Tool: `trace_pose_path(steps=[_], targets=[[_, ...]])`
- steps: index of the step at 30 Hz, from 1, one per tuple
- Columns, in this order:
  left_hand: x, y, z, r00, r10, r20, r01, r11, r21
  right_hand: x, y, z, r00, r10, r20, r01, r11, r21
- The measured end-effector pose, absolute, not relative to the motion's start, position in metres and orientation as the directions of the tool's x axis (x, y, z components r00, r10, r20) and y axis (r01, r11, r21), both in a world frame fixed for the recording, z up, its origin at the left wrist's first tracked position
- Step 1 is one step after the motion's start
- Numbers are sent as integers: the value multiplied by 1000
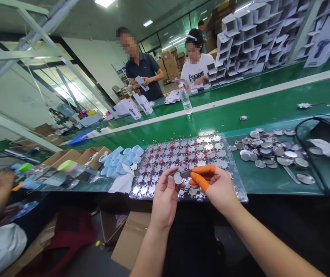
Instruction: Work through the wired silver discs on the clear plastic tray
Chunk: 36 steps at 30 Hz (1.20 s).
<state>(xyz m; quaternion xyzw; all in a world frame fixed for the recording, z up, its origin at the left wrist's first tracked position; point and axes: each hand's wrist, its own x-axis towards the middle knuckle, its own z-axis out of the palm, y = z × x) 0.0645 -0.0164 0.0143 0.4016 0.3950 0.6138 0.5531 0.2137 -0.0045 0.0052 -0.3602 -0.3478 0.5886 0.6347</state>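
Note:
My left hand (165, 198) is closed, thumb and fingers pinching a small round silvery disc (178, 177). My right hand (218, 186) wears orange finger covers and is closed on a dark flat piece (186, 174), whose tip reaches to the disc; its exact kind is unclear. Both hands are above the front part of a clear-edged tray (242, 194). Rows of round silvery parts with star-like edges (165, 157) cover it, and thin red wires stick up among them. To the right lies a heap of loose round metal discs (264, 146).
Light-blue rings (121, 161) and a white cloth (123, 182) lie left of the tray. A black cable (305, 154) loops at right. Beyond stands a water bottle (185, 100). Two people work across the green bench (222, 113); another person's hand (5, 180) is at far left.

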Motion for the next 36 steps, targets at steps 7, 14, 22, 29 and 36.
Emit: trace_pose_path(steps=[7, 14, 22, 29, 36], targets=[[64, -15, 13, -44, 999, 26, -398, -41, 916, 212, -11, 4, 162, 979, 126, -347, 176, -921], [62, -16, 16, -26, 1000, 12, -384, -21, 923, 217, -9, 6, 112, 983, 146, -326, 175, -929], [58, -16, 19, 22, 1000, -3, -340, 10, 940, 224, -8, -2, 103, 928, 358, -62, 365, -929], [54, -15, 19, 65, 998, -4, -318, 25, 948, 224, -8, 1, 79, 953, 293, -134, 301, -944], [54, -18, 21, 58, 998, 18, -292, 0, 956, 222, -9, 0, 75, 951, 300, -122, 308, -944]])
